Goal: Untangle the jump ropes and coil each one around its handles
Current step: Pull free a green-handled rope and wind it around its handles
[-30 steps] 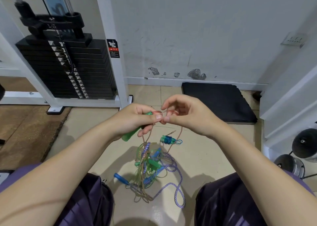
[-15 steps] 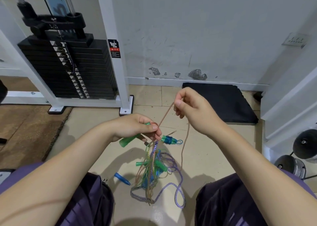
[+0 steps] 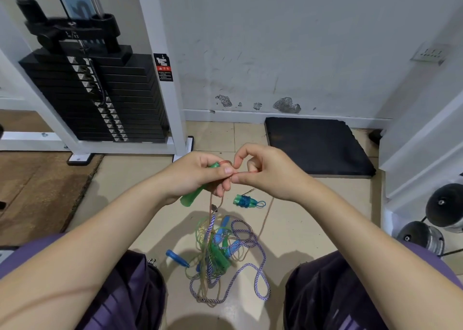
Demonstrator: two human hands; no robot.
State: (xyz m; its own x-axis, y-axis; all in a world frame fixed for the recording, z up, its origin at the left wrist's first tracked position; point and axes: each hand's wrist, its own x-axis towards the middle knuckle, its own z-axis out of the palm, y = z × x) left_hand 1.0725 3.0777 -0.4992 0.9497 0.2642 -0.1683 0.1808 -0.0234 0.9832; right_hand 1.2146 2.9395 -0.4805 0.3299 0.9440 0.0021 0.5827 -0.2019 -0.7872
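Note:
My left hand (image 3: 198,174) grips a translucent green handle (image 3: 191,196) whose lower end sticks out below the palm. My right hand (image 3: 265,169) pinches a thin pinkish-brown rope (image 3: 266,216) right beside the left fingertips. This rope hangs down from both hands into a tangled pile of ropes (image 3: 220,252) on the floor between my knees: a purple-and-white braided rope (image 3: 260,274), yellowish-green cord, green and blue handles. A blue handle (image 3: 176,257) lies at the pile's left. A coiled green-and-blue bundle (image 3: 246,201) lies apart on the floor.
A black weight stack (image 3: 100,99) in a white frame stands at the back left. A black mat (image 3: 315,146) lies against the wall at right. Dumbbells (image 3: 433,224) sit at the far right. A brown mat (image 3: 37,186) covers the floor at left.
My right hand, which had pulled the pinkish rope up and away, has come back down to meet the left hand at the green handle.

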